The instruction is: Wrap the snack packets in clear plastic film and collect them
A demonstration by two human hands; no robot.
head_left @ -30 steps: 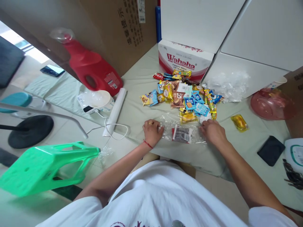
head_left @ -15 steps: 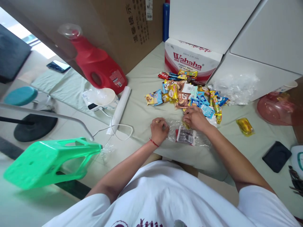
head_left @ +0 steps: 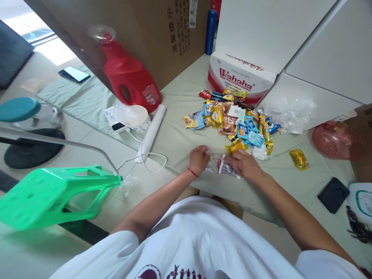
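A pale green cloth (head_left: 180, 139) is spread over the floor. On it a clear plastic bag (head_left: 221, 166) is pinched at its edge by the left hand (head_left: 199, 159), while a yellow snack packet (head_left: 236, 147) is gripped by the right hand (head_left: 245, 164) just above the bag. A heap of snack packets (head_left: 232, 120) lies close beyond.

On a pale green cloth (head_left: 180, 143), the left hand (head_left: 199, 159) pinches the left end of a clear bag (head_left: 216, 164) near the cloth's front edge. The right hand (head_left: 245, 164) rests on the bag, holding a yellow snack (head_left: 236, 147). Behind them lies a snack pile (head_left: 232, 118), before a Wahaha box (head_left: 238, 79). A red jug (head_left: 128, 75) stands at the far left; a green stool (head_left: 55, 195) lies off the cloth.
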